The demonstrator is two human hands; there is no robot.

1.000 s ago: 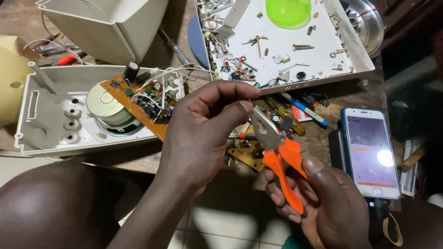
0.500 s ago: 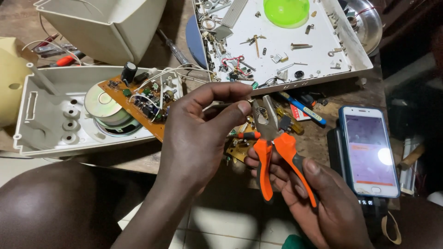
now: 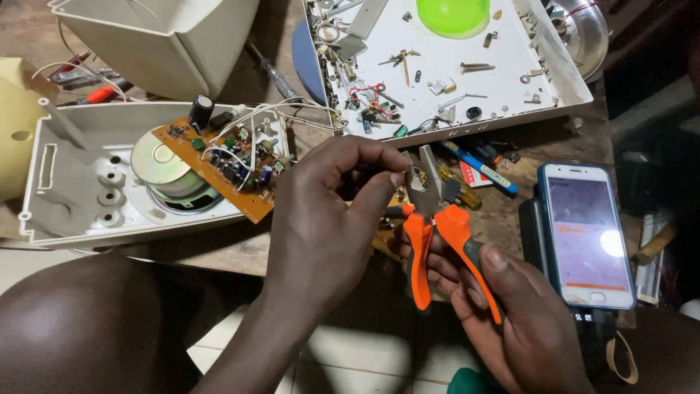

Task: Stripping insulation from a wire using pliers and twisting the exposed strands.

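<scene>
My right hand (image 3: 503, 306) grips the orange pliers (image 3: 437, 233), whose jaws have opened since a second ago. My left hand (image 3: 328, 211) has moved closer, its fingertips pinched at the jaws; what they hold I cannot tell.

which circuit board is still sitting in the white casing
The long orange circuit board beside the round speaker; the other board lies loose on the table, mostly hidden behind the left hand.

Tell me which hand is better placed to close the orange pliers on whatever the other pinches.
Right. The right hand already grips the orange pliers, jaws open; the left hand pinches something too small to identify beside them.
</scene>
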